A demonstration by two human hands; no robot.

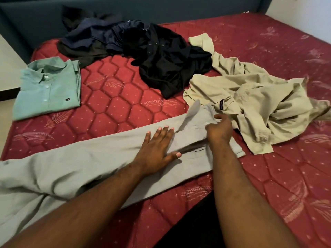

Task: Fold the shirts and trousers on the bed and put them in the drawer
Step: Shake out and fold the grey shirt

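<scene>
Grey trousers [86, 161] lie stretched across the red mattress [125, 108], legs running off to the lower left. My left hand [157, 149] presses flat on them near the seat, fingers straight. My right hand [219, 129] grips the waistband end, fingers curled round the fabric. A beige shirt [250, 97] lies crumpled just right of that hand. Black and navy clothes [161, 56] are heaped further back. A folded green shirt [48, 88] sits at the left edge of the bed.
A dark blue headboard [161, 8] runs along the far side. Pale floor [7, 68] shows past the bed's left edge. Bare mattress lies at the right and near the front edge. No drawer is in view.
</scene>
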